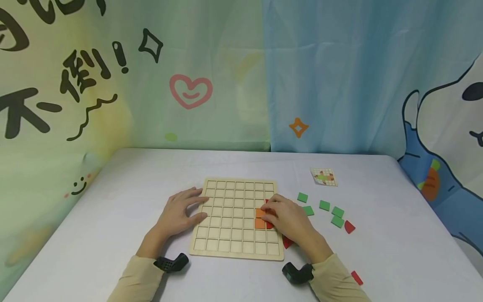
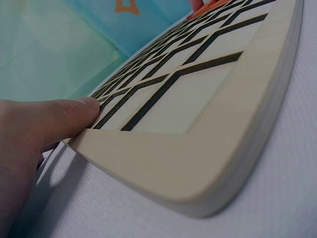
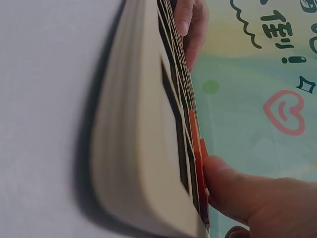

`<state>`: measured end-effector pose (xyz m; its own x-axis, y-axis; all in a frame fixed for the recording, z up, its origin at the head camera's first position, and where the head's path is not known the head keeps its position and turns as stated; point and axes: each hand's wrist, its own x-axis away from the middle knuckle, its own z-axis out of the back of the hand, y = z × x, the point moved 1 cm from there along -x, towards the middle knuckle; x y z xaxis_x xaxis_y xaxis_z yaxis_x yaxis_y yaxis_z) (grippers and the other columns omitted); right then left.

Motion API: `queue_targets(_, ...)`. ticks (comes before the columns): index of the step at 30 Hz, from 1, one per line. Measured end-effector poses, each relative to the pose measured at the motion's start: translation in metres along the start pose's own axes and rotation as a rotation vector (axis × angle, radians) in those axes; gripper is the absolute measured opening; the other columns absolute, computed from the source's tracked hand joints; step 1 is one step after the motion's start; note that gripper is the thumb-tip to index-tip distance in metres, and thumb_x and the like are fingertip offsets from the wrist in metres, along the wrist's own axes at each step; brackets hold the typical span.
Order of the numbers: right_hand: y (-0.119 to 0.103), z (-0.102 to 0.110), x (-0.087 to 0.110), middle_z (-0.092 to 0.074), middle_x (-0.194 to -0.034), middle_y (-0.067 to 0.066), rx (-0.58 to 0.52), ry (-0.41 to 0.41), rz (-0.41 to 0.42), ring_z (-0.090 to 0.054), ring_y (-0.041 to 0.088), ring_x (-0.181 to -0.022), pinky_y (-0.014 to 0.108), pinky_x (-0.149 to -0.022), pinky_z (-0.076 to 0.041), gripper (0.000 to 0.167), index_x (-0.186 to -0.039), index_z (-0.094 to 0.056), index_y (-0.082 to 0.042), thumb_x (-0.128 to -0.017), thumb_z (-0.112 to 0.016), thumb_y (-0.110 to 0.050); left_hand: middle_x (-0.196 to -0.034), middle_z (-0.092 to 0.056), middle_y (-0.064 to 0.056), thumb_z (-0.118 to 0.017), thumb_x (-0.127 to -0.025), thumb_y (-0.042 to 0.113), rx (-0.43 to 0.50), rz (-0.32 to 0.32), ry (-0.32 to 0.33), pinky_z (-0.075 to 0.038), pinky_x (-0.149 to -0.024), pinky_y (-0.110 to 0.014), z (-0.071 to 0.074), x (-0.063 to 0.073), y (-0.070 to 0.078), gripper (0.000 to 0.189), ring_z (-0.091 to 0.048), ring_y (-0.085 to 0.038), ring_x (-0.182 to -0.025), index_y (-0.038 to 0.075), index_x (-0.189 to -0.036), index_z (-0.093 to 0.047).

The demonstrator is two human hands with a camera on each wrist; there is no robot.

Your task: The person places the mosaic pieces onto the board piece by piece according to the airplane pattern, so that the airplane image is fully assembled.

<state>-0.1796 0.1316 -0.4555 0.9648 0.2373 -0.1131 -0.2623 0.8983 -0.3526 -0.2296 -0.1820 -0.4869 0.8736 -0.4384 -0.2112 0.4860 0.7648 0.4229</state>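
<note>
A wooden grid board [image 1: 226, 222] lies flat on the table between the hands. My left hand [image 1: 177, 212] rests at its left edge, fingers spread, with the thumb [image 2: 74, 114] on the rim. Over the board's right side, my right hand [image 1: 288, 216] pinches an orange square tile [image 1: 260, 213] between thumb and fingers. Another orange tile [image 1: 260, 223] sits in the grid just below it. Red pieces [image 1: 269, 225] show beside them, partly hidden under the right hand. In the right wrist view the thumb [image 3: 225, 186] is against the orange and red pieces.
Several green square tiles [image 1: 324, 205] lie loose right of the board. Red pieces lie nearby: a rounded one [image 1: 349, 227], one by the board's edge [image 1: 287, 242], and one near the right sleeve [image 1: 357, 277]. A small pattern card [image 1: 323, 177] lies at the back right.
</note>
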Motion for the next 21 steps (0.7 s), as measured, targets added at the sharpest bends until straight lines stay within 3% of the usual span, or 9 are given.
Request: queue_targets(21,0.0025,0.0026,-0.0010,-0.062,-0.106,-0.006,-0.007,-0.007,-0.016,-0.060,0.011,-0.092,0.030,-0.077,-0.051,0.026,-0.106,-0.074,-0.019,-0.084,-0.072,-0.033,-0.144,-0.049,-0.004,-0.065,-0.082,0.052,0.002,-0.006,0.001,-0.024,-0.111,-0.054,-0.0001,0.0000,-0.0010,0.051,-0.037,-0.028,-0.138,0.026,-0.126,-0.062)
